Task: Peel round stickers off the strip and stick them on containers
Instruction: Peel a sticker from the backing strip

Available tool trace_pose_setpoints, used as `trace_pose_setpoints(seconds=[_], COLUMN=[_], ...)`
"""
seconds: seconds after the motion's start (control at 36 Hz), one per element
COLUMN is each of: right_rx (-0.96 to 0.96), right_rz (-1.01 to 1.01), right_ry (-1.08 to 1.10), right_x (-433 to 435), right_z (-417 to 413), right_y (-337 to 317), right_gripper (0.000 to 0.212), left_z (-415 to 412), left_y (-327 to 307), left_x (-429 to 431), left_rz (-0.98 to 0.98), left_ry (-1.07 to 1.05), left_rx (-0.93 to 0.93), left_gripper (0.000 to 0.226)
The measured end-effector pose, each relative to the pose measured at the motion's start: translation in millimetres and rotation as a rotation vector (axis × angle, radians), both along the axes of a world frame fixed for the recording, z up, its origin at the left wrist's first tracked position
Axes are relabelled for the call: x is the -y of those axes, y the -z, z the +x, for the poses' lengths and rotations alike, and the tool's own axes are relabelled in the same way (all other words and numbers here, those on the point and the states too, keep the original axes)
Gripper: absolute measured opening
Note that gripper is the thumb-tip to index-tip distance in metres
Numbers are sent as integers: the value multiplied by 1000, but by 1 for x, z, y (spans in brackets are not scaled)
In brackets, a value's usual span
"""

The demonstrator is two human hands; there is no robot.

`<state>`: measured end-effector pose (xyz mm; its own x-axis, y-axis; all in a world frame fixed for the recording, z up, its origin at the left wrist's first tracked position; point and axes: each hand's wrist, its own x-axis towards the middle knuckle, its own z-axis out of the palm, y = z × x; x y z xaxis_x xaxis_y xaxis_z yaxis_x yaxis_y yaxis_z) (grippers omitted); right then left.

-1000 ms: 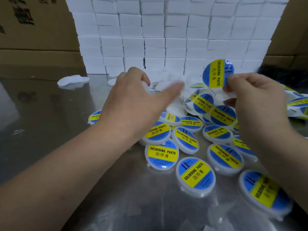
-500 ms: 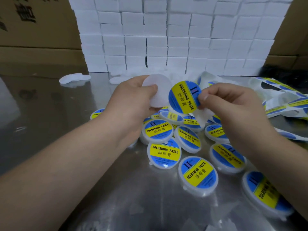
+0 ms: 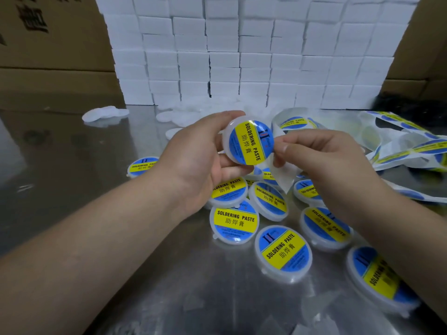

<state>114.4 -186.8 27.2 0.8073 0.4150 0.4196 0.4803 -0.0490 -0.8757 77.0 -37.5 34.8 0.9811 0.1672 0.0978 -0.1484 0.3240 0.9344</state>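
Shiny metal tabletop [image 3: 72, 177] below the left hand [image 3: 193, 163], whose curled fingers grip a round white plastic container [image 3: 227, 139] bearing a blue-and-yellow round sticker [image 3: 250, 142]. Just beside its edge, the right hand [image 3: 321, 160] pinches a white backing strip [image 3: 284, 176] in its fingertips. Sticking seems under way; next, press the sticker flat.

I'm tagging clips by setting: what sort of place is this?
Probably a small packing or labelling workshop: stacked white boxes, cardboard cartons behind, and many labelled soldering-paste containers on a steel table.
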Motion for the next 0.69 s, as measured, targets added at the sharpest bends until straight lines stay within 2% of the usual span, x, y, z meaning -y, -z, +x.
trace_pose_setpoints(seconds=[0.39,0.69], right_rx=[-49,-58], right_rz=[-7,-25], right_ry=[31,41], right_x=[-1,-1], right_z=[2,4], right_y=[-1,0], right_gripper=[28,34], left_z=[-2,-2], left_y=[2,3], left_x=[1,1], left_rz=[54,96], left_ry=[19,29], left_rx=[66,74], left_gripper=[18,23])
